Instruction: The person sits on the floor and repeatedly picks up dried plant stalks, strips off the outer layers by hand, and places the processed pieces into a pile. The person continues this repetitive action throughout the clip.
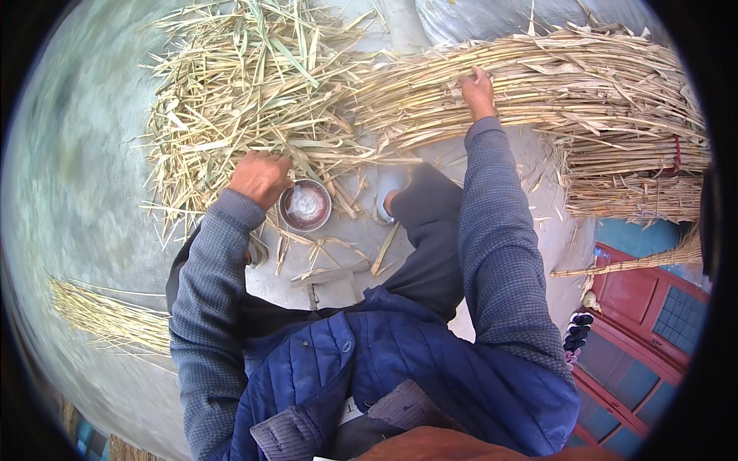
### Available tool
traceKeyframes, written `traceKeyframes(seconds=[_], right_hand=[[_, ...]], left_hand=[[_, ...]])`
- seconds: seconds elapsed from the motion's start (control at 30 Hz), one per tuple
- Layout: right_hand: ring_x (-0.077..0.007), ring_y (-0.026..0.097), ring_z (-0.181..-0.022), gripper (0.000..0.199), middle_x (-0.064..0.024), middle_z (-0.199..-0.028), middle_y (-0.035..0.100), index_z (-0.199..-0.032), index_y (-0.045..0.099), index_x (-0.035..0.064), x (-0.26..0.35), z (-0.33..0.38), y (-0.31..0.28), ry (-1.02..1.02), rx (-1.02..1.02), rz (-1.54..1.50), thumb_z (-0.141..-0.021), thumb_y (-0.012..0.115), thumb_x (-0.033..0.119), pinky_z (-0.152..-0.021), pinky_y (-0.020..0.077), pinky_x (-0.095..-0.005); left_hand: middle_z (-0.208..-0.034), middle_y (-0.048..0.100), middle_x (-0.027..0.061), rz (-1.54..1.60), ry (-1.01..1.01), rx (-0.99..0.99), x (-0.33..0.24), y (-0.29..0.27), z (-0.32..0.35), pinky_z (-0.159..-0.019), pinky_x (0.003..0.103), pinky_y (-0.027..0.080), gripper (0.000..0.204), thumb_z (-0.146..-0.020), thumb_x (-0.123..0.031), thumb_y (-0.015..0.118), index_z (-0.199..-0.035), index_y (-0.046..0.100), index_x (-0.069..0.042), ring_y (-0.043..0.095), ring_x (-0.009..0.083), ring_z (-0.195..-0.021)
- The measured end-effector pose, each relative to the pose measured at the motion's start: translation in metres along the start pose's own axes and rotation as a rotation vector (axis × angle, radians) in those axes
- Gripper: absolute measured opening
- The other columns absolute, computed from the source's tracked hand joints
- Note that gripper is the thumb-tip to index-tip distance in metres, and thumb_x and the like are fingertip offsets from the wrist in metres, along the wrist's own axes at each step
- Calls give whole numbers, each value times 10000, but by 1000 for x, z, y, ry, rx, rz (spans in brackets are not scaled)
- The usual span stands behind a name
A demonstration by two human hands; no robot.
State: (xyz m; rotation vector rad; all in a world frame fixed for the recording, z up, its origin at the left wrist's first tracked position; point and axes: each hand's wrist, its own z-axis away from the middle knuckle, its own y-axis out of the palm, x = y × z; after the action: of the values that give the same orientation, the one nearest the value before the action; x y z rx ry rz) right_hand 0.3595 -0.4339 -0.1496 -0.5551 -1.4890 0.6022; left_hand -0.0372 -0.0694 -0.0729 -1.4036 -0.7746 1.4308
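Observation:
My left hand [263,178] is closed, knuckles up, at the near edge of a loose heap of dry leaf strips [223,100]. What its fingers hold is hidden beneath it. Just right of it a round metal bowl [306,206] stands on the ground, with something whitish in the bottom. Farther right, my right hand [478,94] reaches onto a long stack of dry reed stalks [584,77], its fingers bent around a stalk near the top. The stalks lie roughly lengthwise, their left ends meeting the leaf heap.
Scattered leaf strips [327,253] lie on the grey floor by my legs. A thin bundle of yellow stalks [111,311] lies at the left. On the right are a tied lower stack [638,196], a broom-like bundle [653,260], shoes [576,334] and a red door [626,288].

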Motion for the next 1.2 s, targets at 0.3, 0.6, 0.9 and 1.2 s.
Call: traceKeyframes(seconds=[0.3, 0.6, 0.9, 1.2], right_hand=[[-160, 658, -792, 263, -104, -902, 699, -1027, 639, -30, 59, 25, 11, -147, -439, -411, -796, 741, 45, -753, 526, -281], [-146, 660, -779, 288, -105, -909, 695, -1155, 589, -44, 193, 102, -1, -263, 151, -709, -922, 696, 88, -739, 539, -259], [-202, 731, -785, 222, -157, -946, 722, -1074, 600, -45, 244, 116, 24, -394, 44, -637, -990, 632, 158, -709, 588, -296], [-156, 701, -688, 171, -105, -761, 709, -1014, 626, -43, 248, 101, 2, -418, -87, -402, -976, 614, 124, -611, 513, -262]], left_hand=[[-789, 653, 158, -35, -56, -81, 13, -20, 14, -719, 469, 507, 301, -797, -275, 754, -959, 639, -49, 644, 376, -811], [-763, 674, 157, -90, -257, -364, 59, -52, 31, -672, 465, 507, 300, -797, -306, 771, -879, 620, -61, 655, 346, -742], [-838, 687, 142, -57, -420, -368, 90, -56, 50, -703, 450, 513, 330, -796, -326, 774, -964, 662, -65, 666, 359, -811], [-744, 611, 161, 27, -401, -380, 95, -60, 76, -651, 464, 475, 338, -820, -344, 751, -853, 577, -56, 618, 376, -738]])
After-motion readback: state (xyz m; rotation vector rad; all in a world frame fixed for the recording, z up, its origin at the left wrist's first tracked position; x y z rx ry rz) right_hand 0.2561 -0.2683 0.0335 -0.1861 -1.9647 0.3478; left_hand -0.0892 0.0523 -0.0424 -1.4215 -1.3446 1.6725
